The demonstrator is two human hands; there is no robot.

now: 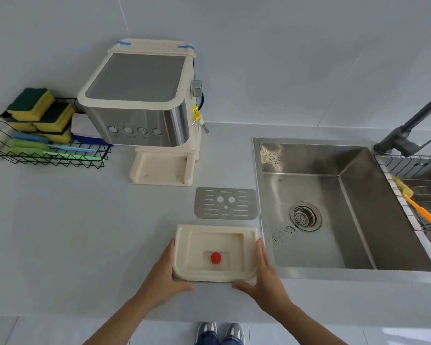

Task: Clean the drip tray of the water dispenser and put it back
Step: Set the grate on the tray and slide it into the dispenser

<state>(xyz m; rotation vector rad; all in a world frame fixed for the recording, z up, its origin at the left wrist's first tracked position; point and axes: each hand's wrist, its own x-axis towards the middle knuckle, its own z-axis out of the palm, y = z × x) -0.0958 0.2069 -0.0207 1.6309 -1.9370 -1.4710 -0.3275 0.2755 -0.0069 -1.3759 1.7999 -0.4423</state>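
Observation:
The cream drip tray (215, 235) lies on the grey counter near its front edge, with a red float button (216, 257) in its middle. My left hand (163, 272) grips its left side and my right hand (263, 275) grips its right side, thumbs along the near edge. The tray's metal grate (225, 203) lies flat on the counter just behind it. The water dispenser (144, 105) stands further back; its cream base platform (162, 170) is bare.
A steel sink (334, 205) with a drain strainer is right of the tray, a dark tap (406, 135) behind it. A wire basket (42, 145) at the left holds sponges, cloths and brushes. A drying rack with an orange brush (423, 215) sits at far right.

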